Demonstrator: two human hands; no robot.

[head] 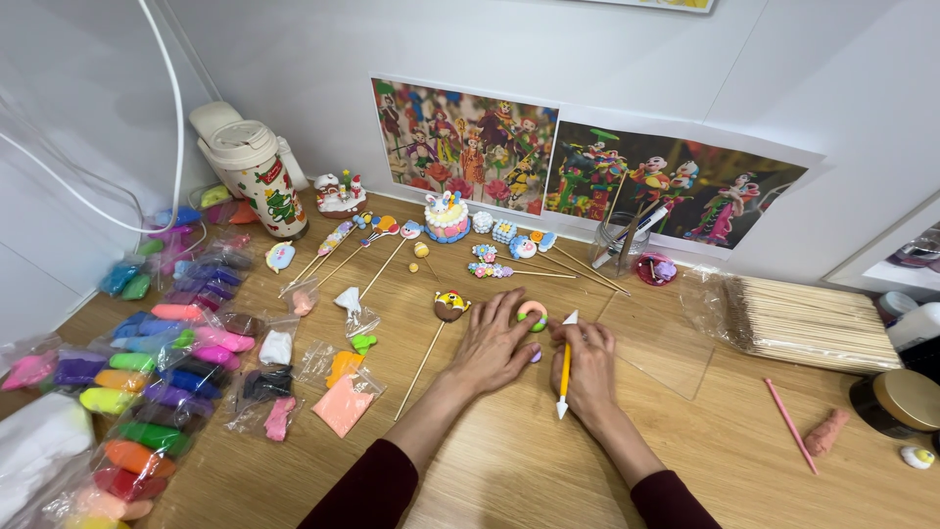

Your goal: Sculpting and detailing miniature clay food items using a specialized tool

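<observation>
Beside hands, clay bags (157,392), skewers (813,323)

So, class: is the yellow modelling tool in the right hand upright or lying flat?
Lying flat: the yellow modelling tool lies along the wooden table under the right hand, white tips showing at both ends.

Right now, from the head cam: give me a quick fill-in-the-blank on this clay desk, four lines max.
1. The right hand holds a ____ sculpting tool.
2. The left hand touches a small clay ____.
3. The bundle of wooden skewers lies to the person's ____.
4. The clay cake stands against the ____.

Missing: yellow; ring; right; wall
</observation>
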